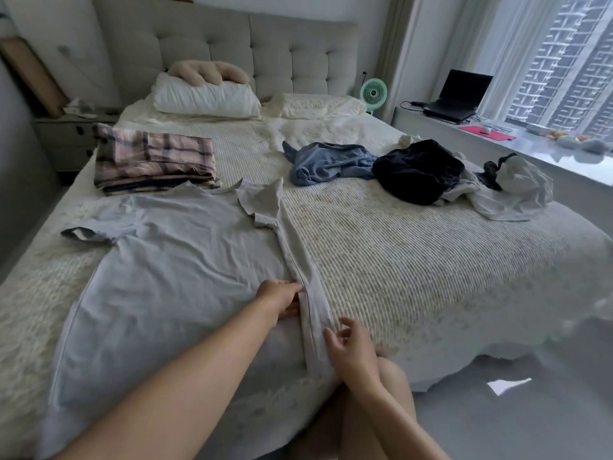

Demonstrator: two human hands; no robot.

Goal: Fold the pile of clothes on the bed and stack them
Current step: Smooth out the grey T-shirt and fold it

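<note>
Tee [172,260]: pale grey, spread flat on the bed [398,260] in front of me, collar toward the headboard. Its right side is already turned in as a long narrow strip, sleeve lying on top, which I take to be the first lengthwise fold.

Left hand [282,298]: resting on the tee at the inner edge of that strip, fingers lightly curled against the fold. I judge it is there to pin the crease so the cloth does not slide.

Right hand [348,346]: over the strip's lower end near the hem, fingers loosely bent and spread, touching the cloth at most. Whether it pinches any fabric I cannot tell.

Folded stack [154,161]: plaid piece on top, far left of the bed just beyond the tee's collar, close enough to receive the tee next.

Unfolded pile, far right, well apart from the tee: blue garment [328,164], dark garment [418,172], white garment [510,194], all crumpled and touching.

Pillows [205,97]: at the headboard, out of the working area.

Status, by my estimate: early; one stack begun, tee half folded, three or more pieces waiting.
</note>
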